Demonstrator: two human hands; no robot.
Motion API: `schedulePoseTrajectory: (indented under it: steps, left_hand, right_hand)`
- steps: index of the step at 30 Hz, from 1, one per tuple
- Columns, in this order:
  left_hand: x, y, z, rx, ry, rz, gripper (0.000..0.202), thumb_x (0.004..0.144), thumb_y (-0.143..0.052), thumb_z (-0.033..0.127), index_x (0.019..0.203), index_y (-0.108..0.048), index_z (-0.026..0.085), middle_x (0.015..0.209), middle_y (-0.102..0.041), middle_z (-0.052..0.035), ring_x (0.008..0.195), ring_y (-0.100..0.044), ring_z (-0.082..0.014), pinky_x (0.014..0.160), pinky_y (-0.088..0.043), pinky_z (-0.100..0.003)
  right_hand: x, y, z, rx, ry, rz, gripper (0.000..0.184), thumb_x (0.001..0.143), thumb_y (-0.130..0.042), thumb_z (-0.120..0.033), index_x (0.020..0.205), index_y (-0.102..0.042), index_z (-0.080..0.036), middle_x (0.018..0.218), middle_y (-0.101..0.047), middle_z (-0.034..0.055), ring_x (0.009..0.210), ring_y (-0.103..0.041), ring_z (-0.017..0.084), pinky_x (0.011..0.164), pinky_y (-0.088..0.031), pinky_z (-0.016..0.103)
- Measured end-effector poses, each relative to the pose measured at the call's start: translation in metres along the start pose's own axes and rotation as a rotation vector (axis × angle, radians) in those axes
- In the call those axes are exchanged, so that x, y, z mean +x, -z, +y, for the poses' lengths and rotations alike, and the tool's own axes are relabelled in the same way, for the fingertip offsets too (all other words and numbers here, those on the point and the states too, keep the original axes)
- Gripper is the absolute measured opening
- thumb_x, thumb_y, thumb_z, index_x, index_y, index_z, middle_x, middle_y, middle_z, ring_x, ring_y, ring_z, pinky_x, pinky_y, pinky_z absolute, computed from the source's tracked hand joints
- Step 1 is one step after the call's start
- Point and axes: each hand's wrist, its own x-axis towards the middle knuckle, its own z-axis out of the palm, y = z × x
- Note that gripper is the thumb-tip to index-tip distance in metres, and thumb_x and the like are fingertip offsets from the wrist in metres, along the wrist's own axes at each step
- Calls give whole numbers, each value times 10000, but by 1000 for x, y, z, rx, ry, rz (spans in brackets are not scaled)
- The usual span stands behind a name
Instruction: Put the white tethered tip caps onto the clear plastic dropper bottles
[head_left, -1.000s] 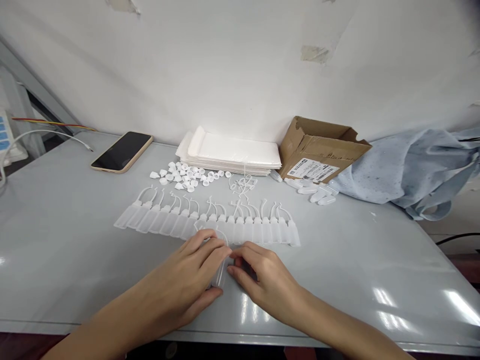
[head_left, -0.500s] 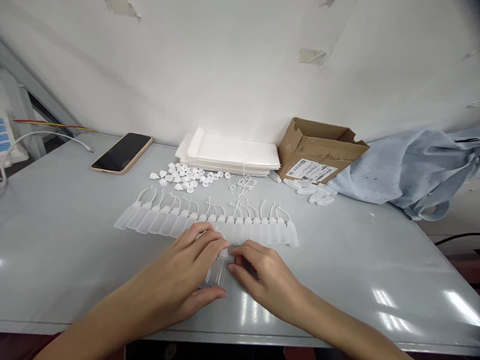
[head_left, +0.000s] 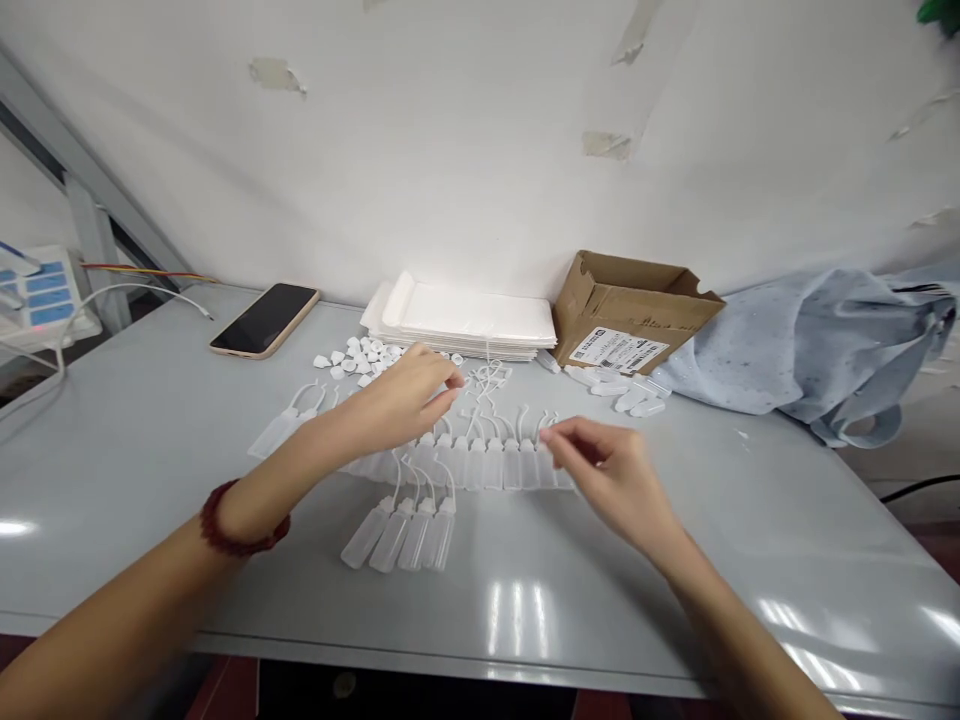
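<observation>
Unclenched, seemingly empty, the left hand hangs near strings; whether the right hand pinches anything, I cannot tell. Four bottles lie side by side in front of a longer row, straps pointing away, probably against tangling

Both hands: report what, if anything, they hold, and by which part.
Nothing shows in the left hand; whether the right hand pinches anything cannot be told.
</observation>
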Motion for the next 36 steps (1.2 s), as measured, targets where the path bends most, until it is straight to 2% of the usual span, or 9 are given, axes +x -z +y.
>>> schedulePoseTrajectory:
  steps: [2, 4, 6, 10, 13, 19, 26, 31, 36]
  left_hand:
    - [15, -6, -6, 69, -9, -62, 250, 896, -367, 231, 941, -603, 162, 928, -625, -79, 1007, -517, -248, 771, -448, -325]
    - [27, -12, -11, 104, -16, -79, 245, 872, -382, 216, 920, -613, 152, 926, -634, -91, 1024, -517, -264, 774, -434, -331]
    - [37, -16, -14, 141, -6, -87, 232, 846, -397, 195, 844, -623, 143, 877, -638, -105, 964, -545, -270, 727, -419, -325]
    - [50, -19, -12, 210, 39, -135, 272, 786, -438, 155, 531, -531, 164, 523, -519, -55, 562, -516, -197, 530, -311, -297]
    - [55, -23, -9, 238, 71, -143, 293, 775, -444, 139, 490, -503, 169, 469, -478, -38, 460, -447, -165, 480, -247, -294]
    - [48, -29, -6, 264, 100, -105, 256, 795, -421, 101, 615, -598, 144, 632, -615, -95, 627, -568, -223, 517, -314, -289]
    - [21, -21, 3, 233, 123, 16, 237, 841, -424, 132, 777, -652, 136, 798, -679, -109, 886, -584, -286, 655, -438, -340]
    - [9, -19, 4, 152, 104, 122, 214, 856, -436, 151, 812, -646, 147, 877, -696, -87, 888, -594, -247, 739, -475, -363]
    - [2, -22, 2, 53, 79, 211, 143, 852, -511, 189, 792, -639, 172, 843, -702, -54, 840, -615, -223, 707, -482, -340]
  right_hand:
    - [11, 11, 19, -125, 46, 207, 252, 879, -522, -329, 717, -631, -170, 566, -569, -13, 473, -452, 109, 476, -364, 242]
    - [21, 22, 41, -342, 74, 338, 203, 870, -514, -292, 766, -635, -166, 666, -633, 22, 533, -509, 134, 542, -413, 266]
    - [29, 31, 62, -602, 47, 334, 185, 858, -485, -236, 828, -648, -155, 776, -664, 67, 628, -568, 177, 579, -433, 295]
    - [38, 42, 95, -708, -16, 307, 281, 776, -425, -80, 899, -674, -125, 930, -665, 156, 817, -603, 281, 595, -438, 344]
    - [39, 45, 106, -746, -26, 274, 352, 721, -407, -17, 905, -688, -125, 927, -664, 164, 883, -592, 314, 606, -445, 358]
    - [45, 34, 110, -788, 80, 217, 339, 789, -432, -57, 1036, -661, -96, 1035, -651, 181, 960, -555, 320, 780, -462, 421]
    - [70, 10, 100, -798, 246, 59, 356, 896, -385, -89, 1184, -582, -158, 1215, -624, 120, 1083, -532, 264, 869, -411, 366]
    - [98, -7, 88, -822, 233, 26, 289, 886, -407, -74, 1079, -618, -119, 1076, -678, 159, 976, -583, 263, 816, -384, 349]
    - [106, -18, 82, -795, 143, 81, 200, 844, -482, -117, 984, -622, -88, 902, -692, 194, 903, -590, 295, 777, -379, 361]
